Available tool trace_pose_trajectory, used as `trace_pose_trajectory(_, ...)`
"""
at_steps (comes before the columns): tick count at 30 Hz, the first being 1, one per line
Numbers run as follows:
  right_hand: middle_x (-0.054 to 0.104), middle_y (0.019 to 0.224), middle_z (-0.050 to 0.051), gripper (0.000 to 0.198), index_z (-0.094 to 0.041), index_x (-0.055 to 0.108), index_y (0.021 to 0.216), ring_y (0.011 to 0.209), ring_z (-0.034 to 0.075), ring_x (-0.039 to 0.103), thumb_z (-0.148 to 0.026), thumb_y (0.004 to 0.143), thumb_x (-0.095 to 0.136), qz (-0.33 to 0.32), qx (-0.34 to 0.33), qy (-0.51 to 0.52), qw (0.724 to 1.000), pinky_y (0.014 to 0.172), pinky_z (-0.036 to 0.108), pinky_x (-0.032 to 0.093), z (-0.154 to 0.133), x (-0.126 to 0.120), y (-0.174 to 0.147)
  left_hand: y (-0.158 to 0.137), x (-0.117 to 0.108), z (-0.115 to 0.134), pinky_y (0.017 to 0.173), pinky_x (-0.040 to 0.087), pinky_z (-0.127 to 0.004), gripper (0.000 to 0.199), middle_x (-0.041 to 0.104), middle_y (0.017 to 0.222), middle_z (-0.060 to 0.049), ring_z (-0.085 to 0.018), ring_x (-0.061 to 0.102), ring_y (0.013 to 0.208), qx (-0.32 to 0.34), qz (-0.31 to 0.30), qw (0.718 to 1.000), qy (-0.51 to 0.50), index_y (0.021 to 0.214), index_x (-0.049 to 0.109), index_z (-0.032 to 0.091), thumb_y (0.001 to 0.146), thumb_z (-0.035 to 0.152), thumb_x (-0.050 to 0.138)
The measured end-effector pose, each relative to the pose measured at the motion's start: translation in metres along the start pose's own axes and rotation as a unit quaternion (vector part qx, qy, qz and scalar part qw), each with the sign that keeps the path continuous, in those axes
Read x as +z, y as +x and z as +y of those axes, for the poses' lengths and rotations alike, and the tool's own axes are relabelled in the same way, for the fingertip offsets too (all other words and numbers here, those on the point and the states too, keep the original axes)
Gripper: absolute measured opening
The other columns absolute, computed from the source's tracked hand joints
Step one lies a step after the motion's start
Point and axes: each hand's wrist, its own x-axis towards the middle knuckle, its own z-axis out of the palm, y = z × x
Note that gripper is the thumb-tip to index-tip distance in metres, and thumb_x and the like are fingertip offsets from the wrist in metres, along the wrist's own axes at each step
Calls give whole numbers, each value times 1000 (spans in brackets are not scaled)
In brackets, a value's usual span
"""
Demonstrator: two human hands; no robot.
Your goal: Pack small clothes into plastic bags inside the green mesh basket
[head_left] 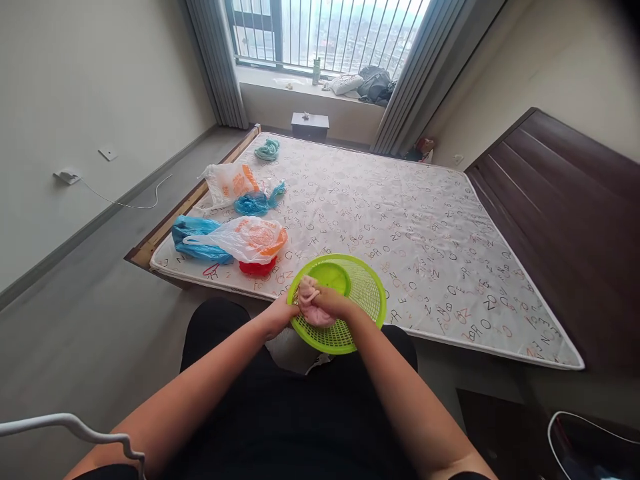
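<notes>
A lime-green plastic basket (pixel 369 288) with mesh walls is tilted over my lap at the mattress edge. My left hand (pixel 279 316) grips its left rim; some of the fingers are hidden behind it. Inside the basket, my right hand (pixel 333 301) is closed on a bunched pink cloth (pixel 316 317), pressing it near the left wall. The fingertips of that hand are partly lost in the folds. Just left of the basket, a white plastic bag with orange print (pixel 253 237) lies over something red (pixel 257 267).
A lettered mattress (pixel 400 227) spreads ahead, with a wooden bed frame (pixel 200 190) along its left. On it lie blue plastic bags (pixel 193 240), another white bag (pixel 227 183) and a coiled teal bundle (pixel 267 150). The dark headboard (pixel 555 200) rises at right.
</notes>
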Motion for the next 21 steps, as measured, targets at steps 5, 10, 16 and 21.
trace_pose_trajectory(5,69,127,12,42,-25,68,131,110,29,65,-25,90,62,56,-46,-279,958,94,38,50,7,7,-34,-5,-22,-18,58,57,-28,74,78,107,-11,-25,75,77,-43,21,999,7,137,62,21,65,14,75)
trace_pose_trajectory(10,55,145,15,48,-25,66,138,140,32,48,-19,91,62,165,-181,-309,919,110,42,45,54,23,-51,6,-55,-34,63,61,-30,73,77,108,-10,-23,75,80,-66,103,992,22,135,56,20,64,16,76)
trace_pose_trajectory(16,59,140,15,51,-28,66,140,137,32,51,-20,90,64,231,-251,-360,868,107,44,48,108,36,-48,7,-87,-54,61,63,-29,60,78,110,-11,-24,77,85,-134,61,989,30,124,59,18,68,21,81)
trace_pose_trajectory(21,64,135,15,41,-30,75,128,129,34,56,-31,88,70,320,-266,-385,824,100,43,46,132,59,-40,5,-99,-73,55,60,-26,63,78,111,-14,-25,78,84,-156,52,986,39,128,58,16,71,27,81)
